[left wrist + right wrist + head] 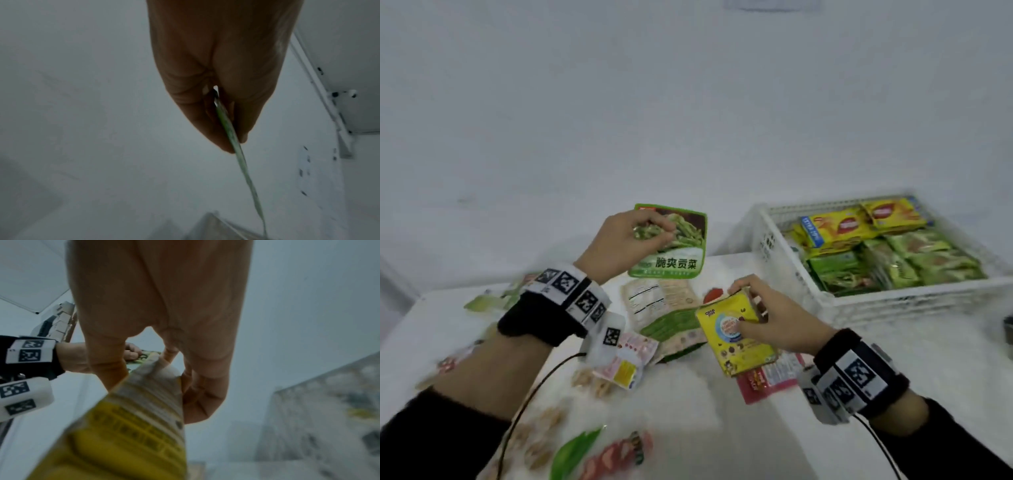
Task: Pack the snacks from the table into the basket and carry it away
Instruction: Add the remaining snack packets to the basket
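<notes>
My left hand (635, 236) pinches a green vegetable snack packet (681, 253) and holds it up above the table; in the left wrist view the packet (236, 141) shows edge-on between thumb and fingers. My right hand (760, 315) grips the top of a yellow snack packet (736, 337), lifted a little over the table; the right wrist view shows that packet (133, 426) from close up. The white basket (893, 301) stands at the right, holding several yellow and green packets.
On the white table (688, 394) lie more snacks: a green-and-beige packet (664, 308), a pink packet (626, 356), a red packet (767, 380) under the yellow one, and blurred packets along the front and left edges. A dark object (1008, 337) sits at the far right.
</notes>
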Available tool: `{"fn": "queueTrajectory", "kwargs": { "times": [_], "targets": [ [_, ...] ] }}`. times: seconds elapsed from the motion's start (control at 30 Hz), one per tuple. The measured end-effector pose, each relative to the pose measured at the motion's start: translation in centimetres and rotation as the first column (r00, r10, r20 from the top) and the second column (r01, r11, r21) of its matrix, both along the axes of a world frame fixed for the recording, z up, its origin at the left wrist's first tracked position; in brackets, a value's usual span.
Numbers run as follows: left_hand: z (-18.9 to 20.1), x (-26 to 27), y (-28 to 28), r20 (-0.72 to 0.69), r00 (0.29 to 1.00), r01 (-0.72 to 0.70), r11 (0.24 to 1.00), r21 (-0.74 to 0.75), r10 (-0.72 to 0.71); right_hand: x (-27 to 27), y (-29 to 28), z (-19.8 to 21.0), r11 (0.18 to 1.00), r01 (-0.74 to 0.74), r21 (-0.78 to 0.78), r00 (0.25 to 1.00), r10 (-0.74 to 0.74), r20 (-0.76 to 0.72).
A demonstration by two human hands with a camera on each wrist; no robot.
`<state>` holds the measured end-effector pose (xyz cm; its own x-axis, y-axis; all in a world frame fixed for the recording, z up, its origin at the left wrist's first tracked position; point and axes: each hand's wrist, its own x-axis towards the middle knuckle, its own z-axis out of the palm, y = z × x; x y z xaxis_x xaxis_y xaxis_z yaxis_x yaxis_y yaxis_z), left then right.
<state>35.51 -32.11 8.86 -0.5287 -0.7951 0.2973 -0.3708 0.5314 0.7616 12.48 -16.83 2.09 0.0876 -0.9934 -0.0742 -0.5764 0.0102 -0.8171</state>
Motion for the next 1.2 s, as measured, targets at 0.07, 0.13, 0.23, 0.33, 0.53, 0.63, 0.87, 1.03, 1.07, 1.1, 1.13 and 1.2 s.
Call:
{"fn": "queueTrajectory", "kwargs": {
  "times": [0.07,0.13,0.23,0.33,0.53,0.63,0.87,1.03,1.07,1.1,1.13,1.2],
  "targets": [
    [0.2,-5.6,-0.2,-0.031,0.999,0.034,0.999,0.017,-0.034,-3.7,0.9,1.6,0.999,0.031,-0.025,0.999,-0.032,-0.039],
    [0.5,-10.9,-0.3,0.009,0.995,0.102,0.994,0.029,-0.102,-7.6,1.6,3.3,0.997,0.059,-0.055,0.998,-0.061,-0.025],
    [1.2,-18.3,-0.3,0.090,0.979,0.179,0.981,0.075,-0.185,-14.3,2.3,5.4,0.985,0.147,-0.092,0.986,-0.154,-0.067],
    [2.0,-25.5,0.1,0.077,0.964,0.243,0.963,0.117,-0.253,-21.5,2.9,6.5,0.959,0.260,-0.113,0.954,-0.273,-0.123],
    [0.4,-37.9,1.1,0.266,0.902,0.237,0.905,0.352,-0.340,-34.3,3.7,5.9,0.862,0.490,-0.130,0.847,-0.506,-0.163],
    [-2.0,-41.2,1.0,0.404,0.836,0.192,0.888,0.418,-0.371,-38.0,3.9,5.5,0.838,0.533,-0.116,0.827,-0.545,-0.135],
    [-7.6,-43.4,-0.4,0.658,0.645,0.196,0.917,0.347,-0.387,-41.2,2.2,4.8,0.881,0.467,-0.077,0.874,-0.473,-0.113],
    [-9.4,-44.8,-0.1,0.876,0.346,0.280,0.928,0.245,-0.336,-41.5,1.0,4.3,0.925,0.378,-0.047,0.917,-0.381,-0.123],
    [-9.6,-45.0,0.0,0.904,0.264,0.295,0.921,0.255,-0.335,-41.5,0.7,4.2,0.931,0.364,-0.039,0.923,-0.366,-0.118],
    [-9.8,-45.1,0.0,0.923,0.191,0.305,0.914,0.268,-0.335,-41.5,0.6,4.1,0.934,0.357,-0.027,0.927,-0.358,-0.116],
    [-10.0,-45.2,-0.1,0.934,0.134,0.321,0.906,0.274,-0.330,-41.6,0.6,4.0,0.936,0.351,-0.021,0.930,-0.351,-0.109],
    [-10.3,-45.3,-0.2,0.953,0.052,0.339,0.903,0.265,-0.299,-41.7,0.6,3.8,0.937,0.349,-0.011,0.932,-0.348,-0.099]
  ]
}}
